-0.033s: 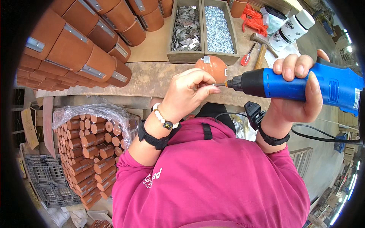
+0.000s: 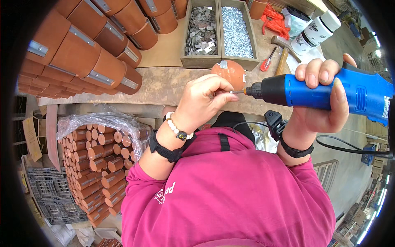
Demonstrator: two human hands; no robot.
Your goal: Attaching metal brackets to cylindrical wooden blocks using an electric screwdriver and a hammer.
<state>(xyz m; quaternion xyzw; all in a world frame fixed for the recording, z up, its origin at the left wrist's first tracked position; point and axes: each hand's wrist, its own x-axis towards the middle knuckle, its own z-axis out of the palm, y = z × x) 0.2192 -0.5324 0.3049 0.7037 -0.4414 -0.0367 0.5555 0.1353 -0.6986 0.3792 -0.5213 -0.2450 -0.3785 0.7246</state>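
Observation:
My right hand point(image 2: 325, 86) is wrapped round a blue electric screwdriver point(image 2: 362, 94), held level with its black nose pointing left. Its thin bit point(image 2: 240, 92) reaches my left hand point(image 2: 207, 99). There the thumb and forefinger pinch a small silver screw point(image 2: 232, 92) at the bit's end, mostly covered by the fingertips. Just behind them on the bench stands a round terracotta-coloured piece point(image 2: 230, 74), with a metal plate point(image 2: 223, 64) at its far edge and another bit of metal at its right side. My left hand hides part of this piece.
A divided wooden box point(image 2: 201, 61) holds flat metal plates and small silver screws. Nearby lie a red-handled screwdriver point(image 2: 268, 59), a hammer point(image 2: 282, 59) and a white bottle point(image 2: 314, 33). Terracotta-coloured cylinders point(image 2: 88, 53) are stacked at left; more sit wrapped in plastic point(image 2: 98, 160) below. A black cable point(image 2: 349, 146) hangs right.

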